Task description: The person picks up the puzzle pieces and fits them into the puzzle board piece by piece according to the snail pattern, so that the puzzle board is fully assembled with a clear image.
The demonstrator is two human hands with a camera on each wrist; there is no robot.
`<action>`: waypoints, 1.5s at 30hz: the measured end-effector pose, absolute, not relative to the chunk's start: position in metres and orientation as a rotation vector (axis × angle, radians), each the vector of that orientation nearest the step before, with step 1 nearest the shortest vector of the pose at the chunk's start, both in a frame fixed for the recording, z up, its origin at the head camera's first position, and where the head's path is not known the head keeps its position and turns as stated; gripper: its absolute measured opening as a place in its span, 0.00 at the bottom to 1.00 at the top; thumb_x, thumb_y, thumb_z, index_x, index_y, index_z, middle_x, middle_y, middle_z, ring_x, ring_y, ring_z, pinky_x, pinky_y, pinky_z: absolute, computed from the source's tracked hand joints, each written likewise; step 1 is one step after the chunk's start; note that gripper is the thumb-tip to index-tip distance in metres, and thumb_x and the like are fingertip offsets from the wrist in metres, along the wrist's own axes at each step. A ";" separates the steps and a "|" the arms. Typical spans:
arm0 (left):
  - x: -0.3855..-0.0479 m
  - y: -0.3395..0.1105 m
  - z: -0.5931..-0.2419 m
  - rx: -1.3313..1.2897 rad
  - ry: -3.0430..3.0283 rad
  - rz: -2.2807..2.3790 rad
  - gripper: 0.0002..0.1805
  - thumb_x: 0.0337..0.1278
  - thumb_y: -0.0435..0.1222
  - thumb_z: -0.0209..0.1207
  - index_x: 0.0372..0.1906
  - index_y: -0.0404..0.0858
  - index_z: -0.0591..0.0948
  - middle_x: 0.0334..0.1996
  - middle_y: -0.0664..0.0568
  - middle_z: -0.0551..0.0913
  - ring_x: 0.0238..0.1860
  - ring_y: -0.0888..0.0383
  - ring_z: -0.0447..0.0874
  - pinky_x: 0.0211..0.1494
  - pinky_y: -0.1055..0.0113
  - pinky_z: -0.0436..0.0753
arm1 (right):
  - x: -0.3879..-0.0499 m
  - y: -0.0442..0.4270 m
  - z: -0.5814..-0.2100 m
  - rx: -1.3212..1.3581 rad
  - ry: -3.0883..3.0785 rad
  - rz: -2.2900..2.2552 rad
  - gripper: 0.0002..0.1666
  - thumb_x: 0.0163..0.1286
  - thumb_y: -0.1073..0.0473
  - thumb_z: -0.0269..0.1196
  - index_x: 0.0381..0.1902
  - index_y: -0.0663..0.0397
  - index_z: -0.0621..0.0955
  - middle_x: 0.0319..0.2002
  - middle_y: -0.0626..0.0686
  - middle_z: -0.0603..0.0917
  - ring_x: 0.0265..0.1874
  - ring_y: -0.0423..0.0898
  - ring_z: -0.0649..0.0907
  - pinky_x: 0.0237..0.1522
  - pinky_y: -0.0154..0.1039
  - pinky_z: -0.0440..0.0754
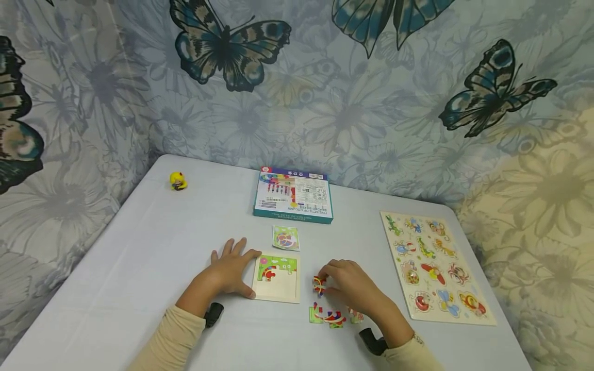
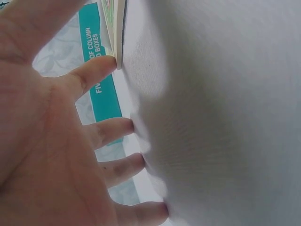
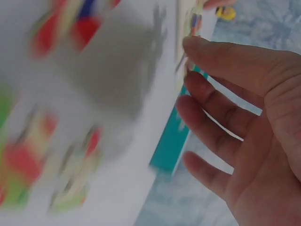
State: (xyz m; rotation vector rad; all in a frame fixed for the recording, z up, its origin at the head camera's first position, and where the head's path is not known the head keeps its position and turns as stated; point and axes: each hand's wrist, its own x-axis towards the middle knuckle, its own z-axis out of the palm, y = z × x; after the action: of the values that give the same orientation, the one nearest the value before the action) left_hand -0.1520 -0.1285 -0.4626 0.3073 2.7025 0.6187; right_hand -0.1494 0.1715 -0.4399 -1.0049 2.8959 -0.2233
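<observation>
My left hand point(image 1: 227, 273) is spread beside a square puzzle board point(image 1: 277, 297), its thumb and index finger touching the left edge. In the left wrist view, the fingertips of the left hand point(image 2: 89, 122) rest on the white tabletop, one against the board's edge point(image 2: 119, 37). Part of a red and white picture fills the board's upper left. Thumb and index finger of my right hand point(image 1: 355, 288) pinch a small red and blue piece point(image 1: 318, 285), right of the board. The right wrist view shows the right hand point(image 3: 240, 103) with thumb and index tips close together.
Loose pieces point(image 1: 335, 318) lie just below my right hand. Beyond the board are a small picture card point(image 1: 285, 238) and a flat box point(image 1: 293, 196). A large insect puzzle point(image 1: 436, 268) lies at the right, a yellow toy point(image 1: 178, 181) at the far left.
</observation>
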 end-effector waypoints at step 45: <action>-0.152 -0.128 -0.462 0.329 2.705 0.602 0.51 0.28 0.50 0.79 0.67 0.50 0.70 0.75 0.37 0.53 0.74 0.32 0.43 0.64 0.24 0.51 | -0.167 0.091 -0.457 -1.221 2.870 -0.126 0.13 0.61 0.54 0.69 0.45 0.44 0.86 0.42 0.44 0.85 0.47 0.45 0.81 0.60 0.47 0.74</action>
State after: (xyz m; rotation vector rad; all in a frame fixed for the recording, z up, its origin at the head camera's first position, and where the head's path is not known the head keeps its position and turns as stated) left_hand -0.1525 -0.1282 -0.4617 0.3293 2.7050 0.6018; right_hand -0.1666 0.0909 -0.4572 -1.2208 2.8700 -0.1265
